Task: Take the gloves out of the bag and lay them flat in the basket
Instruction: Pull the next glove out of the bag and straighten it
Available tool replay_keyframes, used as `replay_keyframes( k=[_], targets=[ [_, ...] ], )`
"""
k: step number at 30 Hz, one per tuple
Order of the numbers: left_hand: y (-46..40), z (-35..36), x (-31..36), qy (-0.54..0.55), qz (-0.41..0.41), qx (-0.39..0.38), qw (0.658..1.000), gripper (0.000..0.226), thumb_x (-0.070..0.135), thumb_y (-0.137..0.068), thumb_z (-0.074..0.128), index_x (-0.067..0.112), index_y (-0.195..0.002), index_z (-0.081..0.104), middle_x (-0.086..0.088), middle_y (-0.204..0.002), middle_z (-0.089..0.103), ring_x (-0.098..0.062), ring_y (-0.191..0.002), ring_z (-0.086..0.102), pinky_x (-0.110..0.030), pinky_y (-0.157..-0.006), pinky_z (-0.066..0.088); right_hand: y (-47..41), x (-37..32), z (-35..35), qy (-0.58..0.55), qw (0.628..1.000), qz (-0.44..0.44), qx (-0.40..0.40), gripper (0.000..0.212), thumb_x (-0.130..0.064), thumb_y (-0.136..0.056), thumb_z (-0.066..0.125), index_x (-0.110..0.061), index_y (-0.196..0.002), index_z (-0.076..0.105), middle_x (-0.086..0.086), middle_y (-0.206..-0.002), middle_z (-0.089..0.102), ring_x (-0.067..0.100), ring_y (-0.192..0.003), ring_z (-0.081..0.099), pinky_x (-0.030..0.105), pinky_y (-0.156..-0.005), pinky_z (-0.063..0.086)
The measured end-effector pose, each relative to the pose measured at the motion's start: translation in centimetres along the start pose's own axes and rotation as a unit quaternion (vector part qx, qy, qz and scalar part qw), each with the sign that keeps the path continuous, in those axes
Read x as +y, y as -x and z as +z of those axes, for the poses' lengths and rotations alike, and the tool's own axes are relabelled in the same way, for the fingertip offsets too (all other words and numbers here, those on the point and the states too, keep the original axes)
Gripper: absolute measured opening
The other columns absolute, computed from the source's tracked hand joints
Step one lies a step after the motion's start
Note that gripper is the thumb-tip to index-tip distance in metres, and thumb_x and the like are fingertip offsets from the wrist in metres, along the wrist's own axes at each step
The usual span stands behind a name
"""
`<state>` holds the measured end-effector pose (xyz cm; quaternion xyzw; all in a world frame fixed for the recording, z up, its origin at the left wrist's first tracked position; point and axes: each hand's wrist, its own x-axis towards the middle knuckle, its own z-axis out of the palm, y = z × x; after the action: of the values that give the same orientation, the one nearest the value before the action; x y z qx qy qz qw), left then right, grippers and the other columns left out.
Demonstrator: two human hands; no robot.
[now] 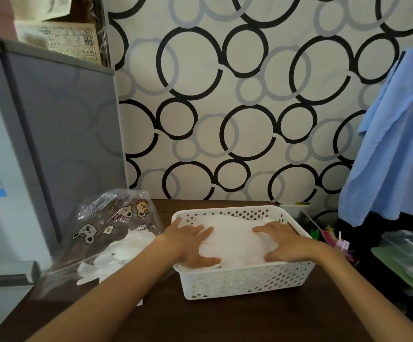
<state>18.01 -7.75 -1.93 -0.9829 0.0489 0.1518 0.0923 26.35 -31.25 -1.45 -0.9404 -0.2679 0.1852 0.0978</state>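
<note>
A white perforated basket (245, 282) stands on the dark wooden table, holding a pile of thin white gloves (235, 240). My left hand (190, 243) lies flat on the left side of the pile, fingers spread. My right hand (284, 240) presses flat on its right side, thumb toward me. Left of the basket lies a clear plastic bag (106, 233) printed with cartoon animals. More white gloves (116, 257) show inside it near its open end.
The dark table (225, 319) extends toward me. A grey cabinet (59, 134) stands at the left, circle-patterned wallpaper behind. A blue cloth (398, 144) hangs at the right. Coloured small items (333, 238) and a green tray with a clear box (408, 253) sit right of the basket.
</note>
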Motion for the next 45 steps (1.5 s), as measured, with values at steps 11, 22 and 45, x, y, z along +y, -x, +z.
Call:
replay_keyframes(
  k=[11, 22, 45],
  targets=[
    [4.7, -1.4, -3.4, 0.164, -0.092, 0.257, 0.948, 0.073, 0.079, -0.078, 0.037, 0.025, -0.121, 0.061, 0.002, -0.111, 0.067, -0.017, -0.102, 0.06, -0.038, -0.097, 0.043, 2.3, -1.4, -1.0, -0.094, 0.965, -0.004, 0.243, 0.043, 0.0, -0.082, 0.063, -0.031, -0.112, 0.064, 0.0, -0.132, 0.053, 0.008, -0.098, 0.047, 0.022, -0.076, 0.039],
    [13.1, 8.4, -10.5, 0.176, -0.167, 0.174, 0.954, 0.073, 0.055, -0.084, 0.061, 0.027, -0.145, 0.033, 0.003, -0.148, 0.039, -0.018, -0.132, 0.04, -0.034, -0.108, 0.035, 7.0, -19.0, 6.9, -0.027, 0.947, -0.147, 0.284, 0.027, -0.031, -0.09, 0.062, -0.037, -0.116, 0.064, -0.015, -0.116, 0.058, 0.001, -0.102, 0.052, 0.008, -0.079, 0.034],
    [15.7, 8.3, -11.2, 0.327, -0.159, 0.231, 0.902, 0.027, 0.031, -0.1, 0.041, 0.03, -0.119, 0.061, 0.006, -0.114, 0.065, -0.016, -0.102, 0.061, -0.034, -0.089, 0.048, 2.7, -23.7, 8.9, -0.143, 0.905, -0.196, 0.349, 0.011, -0.034, -0.075, 0.077, -0.028, -0.08, 0.07, -0.016, -0.087, 0.05, 0.002, -0.072, 0.049, 0.01, -0.06, 0.036]
  ],
)
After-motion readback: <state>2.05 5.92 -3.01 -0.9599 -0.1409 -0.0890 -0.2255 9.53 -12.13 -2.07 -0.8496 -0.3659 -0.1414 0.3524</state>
